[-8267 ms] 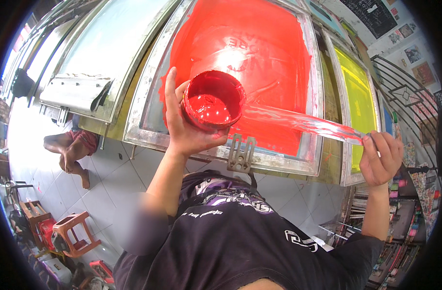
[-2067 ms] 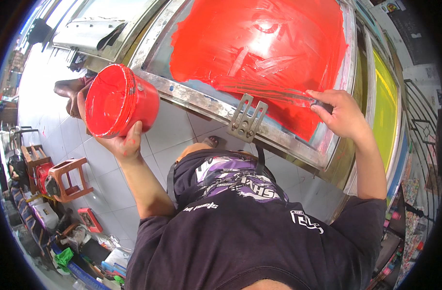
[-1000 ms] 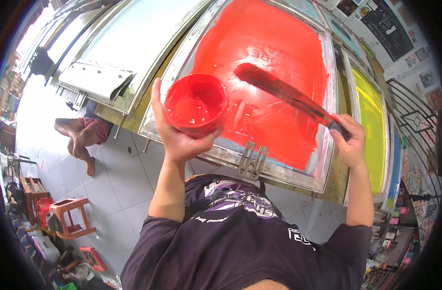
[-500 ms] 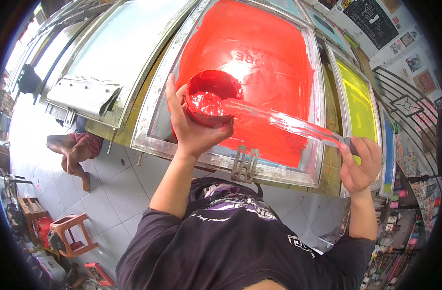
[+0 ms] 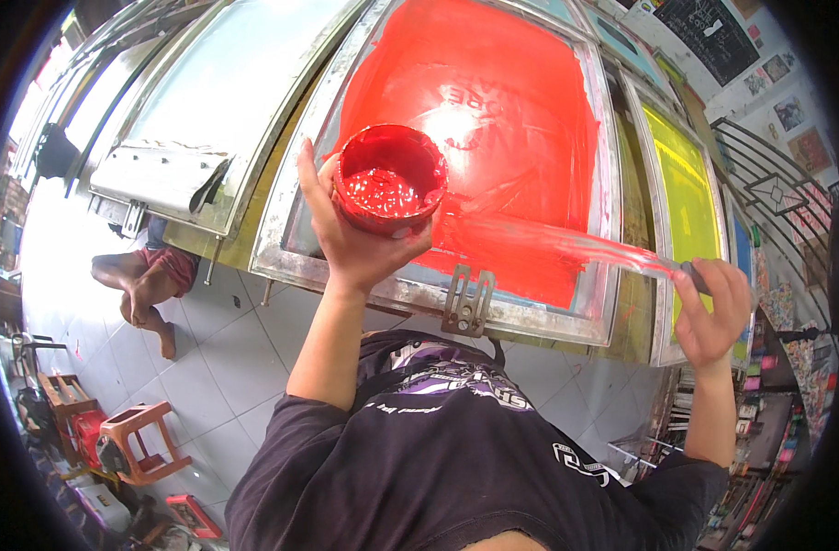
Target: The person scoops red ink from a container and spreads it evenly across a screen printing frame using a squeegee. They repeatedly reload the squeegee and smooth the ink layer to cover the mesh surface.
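Left hand (image 5: 357, 250) cups pot (image 5: 388, 191), part-hiding red screen (image 5: 534, 138); right hand (image 5: 713, 317) grips spatula (image 5: 571, 245) by yellow screen (image 5: 684, 179).

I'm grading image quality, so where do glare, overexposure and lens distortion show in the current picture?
Head view: a white glare patch on the red ink, small glints inside the red bucket; head view: floor at far left washed nearly white; head view: fisheye curvature bends the yellow screen at right, corners black.
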{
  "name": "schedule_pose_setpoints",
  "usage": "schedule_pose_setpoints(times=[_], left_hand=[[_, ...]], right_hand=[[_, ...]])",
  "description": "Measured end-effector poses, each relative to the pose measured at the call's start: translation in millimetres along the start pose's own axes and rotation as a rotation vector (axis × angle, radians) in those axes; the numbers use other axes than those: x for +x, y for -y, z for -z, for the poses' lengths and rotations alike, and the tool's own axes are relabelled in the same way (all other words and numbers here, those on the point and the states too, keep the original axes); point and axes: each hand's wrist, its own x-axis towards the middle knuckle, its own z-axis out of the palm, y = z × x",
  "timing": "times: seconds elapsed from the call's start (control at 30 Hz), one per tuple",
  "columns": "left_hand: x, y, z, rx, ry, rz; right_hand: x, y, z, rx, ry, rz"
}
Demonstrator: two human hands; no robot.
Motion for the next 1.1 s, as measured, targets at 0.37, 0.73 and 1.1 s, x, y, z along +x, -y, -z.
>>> schedule_pose_setpoints(times=[0.37, 0.73, 1.1], left_hand=[[-10, -12, -20, -0.144, 0.065, -0.007], [-14, -15, -22, -0.177, 0.023, -0.061], [-17, -30, -27, -0.102, 0.087, 0.014]], right_hand=[[19, 79, -79, 1.275, 0.170, -0.848], [42, 111, -90, 1.185, -0.011, -0.732], [33, 104, -91, 1.437, -0.094, -0.892]])
